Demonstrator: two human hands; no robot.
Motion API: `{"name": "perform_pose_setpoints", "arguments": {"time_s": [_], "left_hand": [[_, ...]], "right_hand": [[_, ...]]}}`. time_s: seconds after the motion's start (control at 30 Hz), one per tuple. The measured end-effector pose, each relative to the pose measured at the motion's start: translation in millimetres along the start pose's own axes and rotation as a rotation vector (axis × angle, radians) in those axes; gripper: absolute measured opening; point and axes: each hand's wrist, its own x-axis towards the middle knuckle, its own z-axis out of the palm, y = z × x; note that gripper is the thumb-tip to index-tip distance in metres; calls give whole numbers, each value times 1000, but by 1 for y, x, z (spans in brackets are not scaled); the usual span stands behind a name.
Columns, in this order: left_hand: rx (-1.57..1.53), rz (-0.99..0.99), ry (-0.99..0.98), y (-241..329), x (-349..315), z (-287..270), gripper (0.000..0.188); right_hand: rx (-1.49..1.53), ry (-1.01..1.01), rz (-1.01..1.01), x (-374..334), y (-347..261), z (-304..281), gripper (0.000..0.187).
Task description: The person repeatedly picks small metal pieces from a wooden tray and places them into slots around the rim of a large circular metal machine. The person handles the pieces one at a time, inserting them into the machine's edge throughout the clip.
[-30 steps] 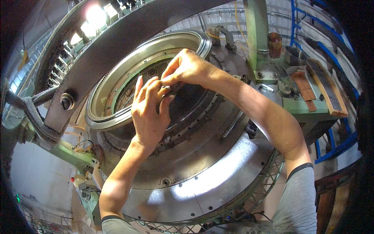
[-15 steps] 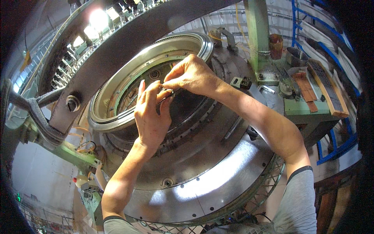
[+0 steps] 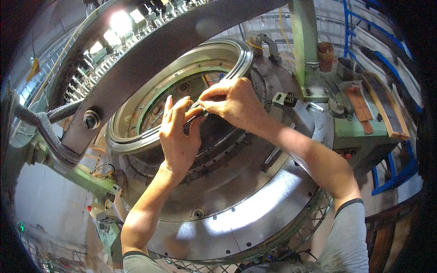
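My left hand [image 3: 178, 141] is raised over the middle of a round machine, thumb and fingertips closed on a small, thin metal piece [image 3: 205, 114]. Its exact kind is too small to tell. Right beside it, my right hand [image 3: 239, 103] pinches with thumb and forefinger at the upper end of that piece. Whatever lies between the right fingertips is hidden. Behind both hands a large metal ring [image 3: 122, 146] leans tilted on the machine, its toothed inner edge showing at the far side.
A dark curved beam [image 3: 150, 59] crosses above the ring, with lit rows of metal parts behind it. A green post [image 3: 306, 41] rises at the far right. Wooden strips [image 3: 357, 102] and a metal pot [image 3: 349, 68] sit on a green side table. The wide steel rim [image 3: 246, 218] curves nearest me.
My right hand has shifted down and slightly right, its fingertips now closer to the left fingertips. My left hand stays almost in place. The whole view has moved slightly.
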Motion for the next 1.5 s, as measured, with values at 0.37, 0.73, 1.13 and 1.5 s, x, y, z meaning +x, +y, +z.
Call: {"name": "perform_pose_setpoints", "arguments": {"time_s": [0.37,0.73,1.13,1.5], "left_hand": [[40,123,74,5,8,7,33],[-974,-805,-123,60,-70,-49,40],[-1392,-1211,-161,40,-128,-54,42],[-1475,-1474,-342,38,-137,-52,36]], "right_hand": [[43,149,239,-40,-14,-13,16],[304,-84,271,-83,-57,15,19],[-29,-267,-75,-78,-70,24,38],[-167,-443,-299,27,5,3,39]]}}
